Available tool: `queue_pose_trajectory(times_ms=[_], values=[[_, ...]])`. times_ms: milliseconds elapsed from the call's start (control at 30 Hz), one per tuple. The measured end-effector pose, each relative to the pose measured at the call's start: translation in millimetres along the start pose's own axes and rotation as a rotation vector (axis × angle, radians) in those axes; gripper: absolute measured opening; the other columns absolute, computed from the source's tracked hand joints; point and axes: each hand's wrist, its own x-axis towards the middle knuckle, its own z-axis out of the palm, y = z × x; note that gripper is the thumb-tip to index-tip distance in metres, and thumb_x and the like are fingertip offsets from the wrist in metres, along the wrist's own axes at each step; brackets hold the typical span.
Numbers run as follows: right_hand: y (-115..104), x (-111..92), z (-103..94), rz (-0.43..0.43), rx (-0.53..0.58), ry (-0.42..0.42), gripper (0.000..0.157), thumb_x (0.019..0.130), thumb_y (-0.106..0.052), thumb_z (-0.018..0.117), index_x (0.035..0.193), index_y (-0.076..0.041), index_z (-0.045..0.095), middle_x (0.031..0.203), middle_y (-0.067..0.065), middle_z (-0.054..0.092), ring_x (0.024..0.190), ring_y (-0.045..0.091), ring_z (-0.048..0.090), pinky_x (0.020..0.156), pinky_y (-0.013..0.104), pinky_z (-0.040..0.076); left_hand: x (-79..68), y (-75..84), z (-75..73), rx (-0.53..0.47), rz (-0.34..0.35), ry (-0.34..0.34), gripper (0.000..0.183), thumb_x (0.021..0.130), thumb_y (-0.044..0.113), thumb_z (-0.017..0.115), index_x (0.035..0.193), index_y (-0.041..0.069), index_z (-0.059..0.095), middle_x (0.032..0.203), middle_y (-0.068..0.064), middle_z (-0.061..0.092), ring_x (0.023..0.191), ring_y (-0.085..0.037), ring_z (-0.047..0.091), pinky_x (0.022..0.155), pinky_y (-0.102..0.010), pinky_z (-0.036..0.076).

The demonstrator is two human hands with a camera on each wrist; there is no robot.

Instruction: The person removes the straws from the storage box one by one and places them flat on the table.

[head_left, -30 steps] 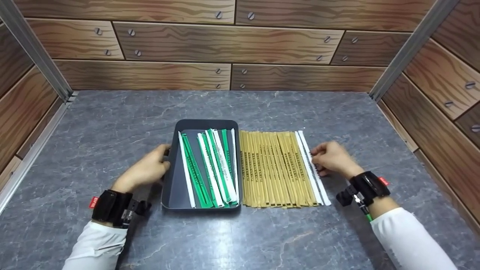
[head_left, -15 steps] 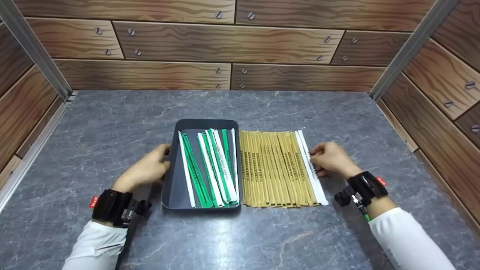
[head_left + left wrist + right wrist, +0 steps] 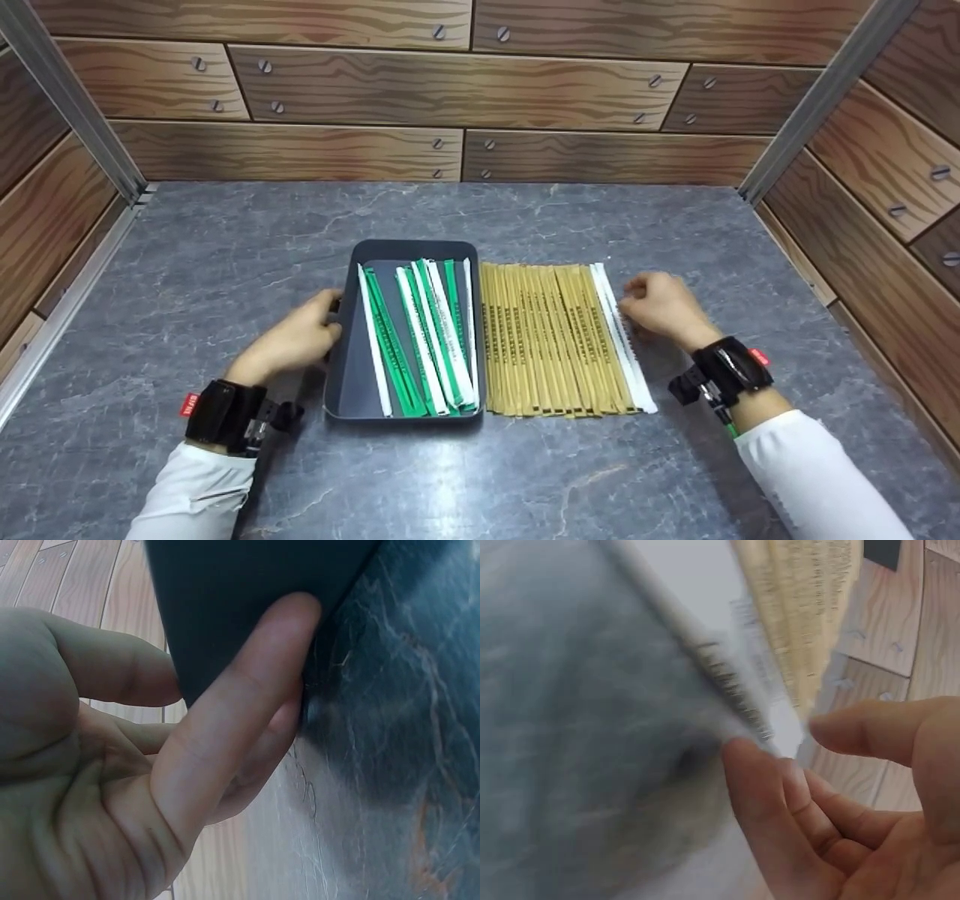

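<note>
A dark grey tray (image 3: 358,337) stands left of centre, with several green and white stick sachets (image 3: 439,337) lying lengthwise in it. My left hand (image 3: 296,336) rests at its left wall, thumb and fingers touching the outside; in the left wrist view the thumb (image 3: 247,682) lies along the wall. A tight row of gold stick sachets (image 3: 551,337) lies flat against the tray's right side. White stick sachets (image 3: 626,345) border that row on the right. Right beside their outer edge is my right hand (image 3: 664,307), fingers loosely bent, thumb apart from the fingers in the right wrist view.
A grey marbled tabletop (image 3: 525,480) lies beneath everything. Wood-patterned panels (image 3: 360,90) wall in the back and both sides, with metal posts (image 3: 810,97) at the corners. Each wrist wears a black strap with a small camera (image 3: 694,386).
The outermost white sachet has slid left against its neighbour, the right hand moving with it. That hand has since shifted slightly away from the table's front. The left hand stays at the tray.
</note>
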Motion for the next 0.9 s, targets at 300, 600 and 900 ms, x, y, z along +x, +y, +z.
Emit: queue_pose_trajectory(times_ms=[300,600,900], values=[[-91,5,20.1,-0.199,0.031,0.024,0.043,0.097,-0.015,0.065,0.136,0.002,0.06,0.129,0.021,0.067,0.109,0.033,0.067,0.089,0.044,0.062,-0.2,0.6,0.1,0.006,-0.002,-0.005,0.058,0.101,-0.003,0.041,0.156,-0.012,0.025,0.141,-0.04,0.049,0.096,-0.037,0.068,0.065,-0.04,0.065],[-191,6,91.5,-0.4,0.025,-0.11,0.038,0.095,-0.009,0.068,0.132,0.001,0.064,0.118,0.013,0.072,0.094,0.024,0.07,0.079,0.03,0.063,0.2,0.2,0.3,-0.009,-0.015,-0.003,0.058,0.102,-0.002,0.041,0.157,-0.011,0.024,0.141,-0.04,0.049,0.092,-0.035,0.069,0.065,-0.04,0.065],[-249,6,152.8,-0.499,-0.196,-0.289,0.01,0.088,-0.009,0.071,0.079,-0.008,0.067,0.061,-0.006,0.05,0.048,0.006,0.04,0.045,0.017,0.036,0.5,-2.3,-1.4,-0.039,-0.004,-0.003,0.059,0.101,-0.003,0.04,0.157,-0.009,0.026,0.147,-0.038,0.044,0.093,-0.034,0.069,0.064,-0.04,0.065]])
